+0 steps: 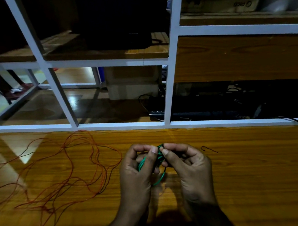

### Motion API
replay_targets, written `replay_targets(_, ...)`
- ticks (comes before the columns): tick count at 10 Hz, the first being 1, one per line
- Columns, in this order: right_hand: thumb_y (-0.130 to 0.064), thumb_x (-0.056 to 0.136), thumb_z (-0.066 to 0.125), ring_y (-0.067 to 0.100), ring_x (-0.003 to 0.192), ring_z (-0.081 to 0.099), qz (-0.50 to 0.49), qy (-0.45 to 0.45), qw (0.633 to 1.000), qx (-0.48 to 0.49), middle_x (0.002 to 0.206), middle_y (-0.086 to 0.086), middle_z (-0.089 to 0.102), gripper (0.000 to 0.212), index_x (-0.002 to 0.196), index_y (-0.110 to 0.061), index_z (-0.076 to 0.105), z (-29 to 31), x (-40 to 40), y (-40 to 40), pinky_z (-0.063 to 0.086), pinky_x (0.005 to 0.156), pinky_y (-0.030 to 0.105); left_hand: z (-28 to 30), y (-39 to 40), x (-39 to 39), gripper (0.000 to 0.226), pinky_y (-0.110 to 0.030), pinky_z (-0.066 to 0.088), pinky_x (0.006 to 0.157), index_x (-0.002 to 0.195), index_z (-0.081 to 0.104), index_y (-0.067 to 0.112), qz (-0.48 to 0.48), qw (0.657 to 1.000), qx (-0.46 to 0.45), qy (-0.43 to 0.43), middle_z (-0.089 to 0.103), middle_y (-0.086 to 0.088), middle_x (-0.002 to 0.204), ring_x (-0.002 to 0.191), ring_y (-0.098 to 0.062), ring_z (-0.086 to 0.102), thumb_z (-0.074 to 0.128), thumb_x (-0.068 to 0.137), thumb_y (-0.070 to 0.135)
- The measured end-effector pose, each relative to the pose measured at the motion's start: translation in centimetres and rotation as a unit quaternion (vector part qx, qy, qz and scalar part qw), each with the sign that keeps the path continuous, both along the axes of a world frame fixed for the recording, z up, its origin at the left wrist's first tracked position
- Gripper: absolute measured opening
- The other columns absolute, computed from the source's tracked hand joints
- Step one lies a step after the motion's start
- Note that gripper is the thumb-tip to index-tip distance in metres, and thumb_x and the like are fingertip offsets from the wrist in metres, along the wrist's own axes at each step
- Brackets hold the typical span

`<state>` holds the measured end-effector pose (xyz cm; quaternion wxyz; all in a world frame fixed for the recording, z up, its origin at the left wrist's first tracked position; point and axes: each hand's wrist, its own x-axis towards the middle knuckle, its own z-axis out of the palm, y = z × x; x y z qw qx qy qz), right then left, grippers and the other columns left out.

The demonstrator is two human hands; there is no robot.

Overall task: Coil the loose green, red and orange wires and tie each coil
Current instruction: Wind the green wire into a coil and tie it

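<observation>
A small coil of green wire hangs between my two hands above the wooden table. My left hand grips the coil's side with thumb and curled fingers. Thumb and forefinger of my right hand pinch the coil's top, where a thin dark tie end sticks out. Loose red and orange wires lie tangled on the table to the left of my hands; I cannot tell the two colours apart in the dim light.
A short black tie piece lies on the table behind my right hand. A white metal shelf frame runs along the table's far edge, with dark equipment, cables and boxes behind it.
</observation>
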<state>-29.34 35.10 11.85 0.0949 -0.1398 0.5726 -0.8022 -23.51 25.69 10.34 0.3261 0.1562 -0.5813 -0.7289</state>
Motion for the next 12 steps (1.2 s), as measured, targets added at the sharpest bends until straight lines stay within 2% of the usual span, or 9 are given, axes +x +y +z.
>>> replay_targets(1,-0.001,0.079,0.077,0.017,0.068,0.07,0.006,0.006,1.0,0.008,0.086,0.011,0.077,0.017,0.079,-0.018,0.079,-0.19,-0.2,0.09,0.056,0.061,0.022,-0.1,-0.07,0.03,0.009,-0.021,0.052,0.063,0.085,0.069,0.03,-0.004,1.0,0.001,0.004,0.065,-0.006,0.078,0.067,-0.008,0.062,0.069,0.089,0.022)
replay_targets(4,0.0,0.081,0.076,0.016,0.079,0.071,0.022,0.007,0.998,0.052,0.085,0.006,0.076,0.016,0.084,-0.016,0.076,0.01,-0.45,0.25,0.057,0.062,0.024,-0.5,0.11,-0.03,0.005,-0.02,0.05,0.057,0.087,0.066,0.019,0.007,1.0,0.009,0.01,0.062,-0.009,0.072,0.06,-0.009,0.057,0.068,0.091,0.016)
replay_targets(5,-0.002,0.082,0.076,0.012,0.08,0.071,0.032,0.025,0.996,0.074,0.085,0.003,0.075,0.015,0.09,-0.015,0.076,-0.36,-0.61,0.39,0.057,0.064,0.024,-0.66,0.24,-0.32,0.006,-0.018,0.046,0.053,0.088,0.064,0.011,0.022,0.999,0.032,0.015,0.059,-0.01,0.065,0.055,-0.01,0.052,0.067,0.089,0.015)
replay_targets(6,-0.004,0.083,0.076,0.012,0.082,0.072,0.016,0.047,0.995,0.092,0.087,0.003,0.074,0.015,0.086,-0.018,0.077,-0.04,-0.5,0.36,0.058,0.066,0.025,-0.79,0.33,-0.33,0.015,-0.019,0.047,0.053,0.093,0.062,0.003,0.026,0.999,0.034,0.017,0.058,-0.01,0.067,0.055,-0.01,0.051,0.066,0.089,0.016)
replay_targets(8,-0.008,0.08,0.079,0.014,0.084,0.07,0.014,0.051,0.993,0.106,0.086,0.001,0.075,0.019,0.078,-0.026,0.078,-0.35,-0.67,0.05,0.06,0.071,0.03,-0.57,0.42,-0.33,0.02,-0.018,0.047,0.053,0.093,0.061,0.003,0.023,0.998,0.047,0.02,0.058,-0.011,0.065,0.053,-0.008,0.051,0.066,0.085,0.021)
replay_targets(9,-0.005,0.08,0.079,0.009,0.077,0.065,0.021,0.058,0.992,0.106,0.08,0.003,0.071,0.019,0.087,-0.022,0.077,-0.53,-0.89,0.04,0.056,0.067,0.023,-0.38,0.59,-0.19,0.019,-0.018,0.047,0.053,0.092,0.062,0.005,0.019,0.998,0.054,0.015,0.058,-0.008,0.065,0.054,-0.008,0.051,0.065,0.085,0.022)
replay_targets(10,-0.006,0.082,0.078,0.016,0.08,0.068,0.031,0.074,0.99,0.116,0.084,0.005,0.07,0.019,0.088,-0.024,0.076,-0.61,-0.97,0.16,0.058,0.069,0.027,-0.32,0.53,-0.13,0.02,-0.018,0.046,0.053,0.089,0.061,0.006,0.018,0.999,0.05,0.011,0.057,-0.002,0.062,0.054,-0.006,0.051,0.063,0.085,0.025)
replay_targets(11,-0.011,0.084,0.077,0.019,0.079,0.071,0.022,0.077,0.989,0.123,0.086,0.004,0.07,0.015,0.083,-0.025,0.075,-0.78,-0.98,0.26,0.061,0.07,0.033,-0.39,0.44,-0.1,0.025,-0.017,0.046,0.054,0.089,0.059,0.003,0.004,0.999,0.049,0.018,0.058,-0.005,0.065,0.057,-0.007,0.052,0.063,0.085,0.028)
replay_targets(12,-0.015,0.086,0.075,0.024,0.075,0.073,0.009,0.083,0.988,0.126,0.086,0.003,0.071,0.008,0.085,-0.023,0.074,-0.72,-0.68,0.23,0.063,0.07,0.044,-0.7,0.31,0.01,0.03,-0.02,0.053,0.061,0.097,0.058,-0.002,-0.022,0.997,0.069,0.007,0.071,-0.015,0.088,0.074,-0.014,0.065,0.073,0.083,0.02)
